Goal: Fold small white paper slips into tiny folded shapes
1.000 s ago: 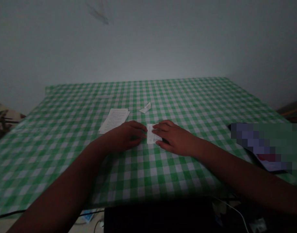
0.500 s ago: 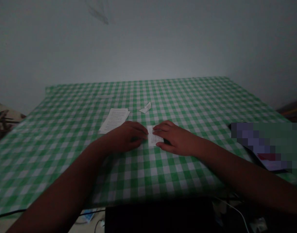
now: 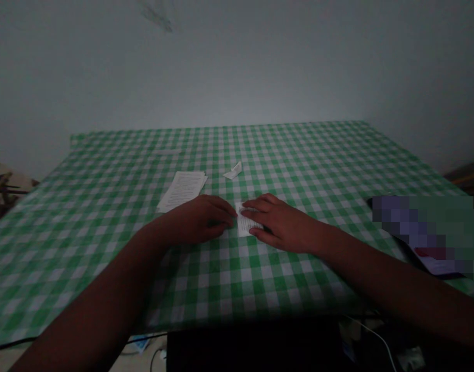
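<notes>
A small folded piece of printed white paper lies on the table between my hands. My right hand rests over it from the right, fingers spread and laid flat on the sheet, covering its right part. At the paper's left edge are the fingertips of my left hand. Its fingers are stretched forward with the thumb apart below them; whether they press the edge is too dark to tell. Beyond the left hand lies a stack of printed sheets, partly covered by that hand. A small folded paper piece stands farther back.
A green-and-white checked cloth covers the table. At the right lies a dark-edged device with a blurred screen. A faint pale strip lies at the back left. Cables hang below the front edge, and a wall stands behind.
My right hand has shifted very slightly toward me over the paper, and its fingers cover the top differently. The left hand stays nearly still. The view has tilted a little.
</notes>
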The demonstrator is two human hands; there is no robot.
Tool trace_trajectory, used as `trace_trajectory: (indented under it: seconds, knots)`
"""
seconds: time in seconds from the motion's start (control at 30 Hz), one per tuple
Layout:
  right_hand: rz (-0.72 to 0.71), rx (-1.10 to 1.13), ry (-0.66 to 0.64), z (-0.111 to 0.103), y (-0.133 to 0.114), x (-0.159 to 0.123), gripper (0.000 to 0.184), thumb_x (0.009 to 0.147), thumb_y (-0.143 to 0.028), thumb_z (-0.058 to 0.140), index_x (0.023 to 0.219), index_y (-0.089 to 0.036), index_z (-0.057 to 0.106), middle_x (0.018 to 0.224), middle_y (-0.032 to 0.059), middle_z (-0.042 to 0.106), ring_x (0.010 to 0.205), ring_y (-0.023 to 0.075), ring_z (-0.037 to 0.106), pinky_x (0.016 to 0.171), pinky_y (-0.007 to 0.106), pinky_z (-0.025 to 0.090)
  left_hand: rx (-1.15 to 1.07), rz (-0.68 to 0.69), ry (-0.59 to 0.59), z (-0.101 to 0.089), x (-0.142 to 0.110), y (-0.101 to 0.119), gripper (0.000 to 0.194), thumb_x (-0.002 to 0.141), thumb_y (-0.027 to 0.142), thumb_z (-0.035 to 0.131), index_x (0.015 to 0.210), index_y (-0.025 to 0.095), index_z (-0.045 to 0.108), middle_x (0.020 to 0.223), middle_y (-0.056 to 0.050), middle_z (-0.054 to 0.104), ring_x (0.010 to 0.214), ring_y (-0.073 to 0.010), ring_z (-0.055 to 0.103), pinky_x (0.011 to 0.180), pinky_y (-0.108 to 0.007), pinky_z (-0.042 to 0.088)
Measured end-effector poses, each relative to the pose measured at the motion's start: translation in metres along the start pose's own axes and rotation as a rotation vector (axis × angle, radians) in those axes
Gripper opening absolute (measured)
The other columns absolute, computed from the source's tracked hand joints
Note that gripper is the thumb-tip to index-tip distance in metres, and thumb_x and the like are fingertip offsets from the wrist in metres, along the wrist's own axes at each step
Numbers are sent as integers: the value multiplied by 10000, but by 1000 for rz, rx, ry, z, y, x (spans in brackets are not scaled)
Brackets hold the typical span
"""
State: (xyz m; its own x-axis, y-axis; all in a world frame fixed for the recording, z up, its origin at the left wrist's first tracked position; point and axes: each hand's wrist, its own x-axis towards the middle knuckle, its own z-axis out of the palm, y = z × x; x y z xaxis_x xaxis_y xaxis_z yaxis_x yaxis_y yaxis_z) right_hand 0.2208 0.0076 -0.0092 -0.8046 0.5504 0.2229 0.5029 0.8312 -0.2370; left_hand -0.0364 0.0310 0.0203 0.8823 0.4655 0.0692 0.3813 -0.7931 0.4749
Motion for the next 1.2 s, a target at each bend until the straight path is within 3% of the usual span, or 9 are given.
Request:
trace_trajectory:
  seconds: [1.0,1.2]
  knots:
    - [40,-33,-37,0,-3,-1,490,979,-380,479,1400,-134,516,1444,149,517,1272,300,461,1062,500,395,-38,-80,4,0,-3,-2,234,919,192,525,1071,215,701,1157,-60,699,1067,-177,655,961,-327,508]
    - [33,-41,-40,0,-2,-1,484,981,-375,476,1384,-113,531,1443,163,513,1269,298,456,1065,487,391,68,-200,75,5,-2,-6,261,931,201,496,1133,178,660,1172,-81,660,1056,-194,637,964,-346,504]
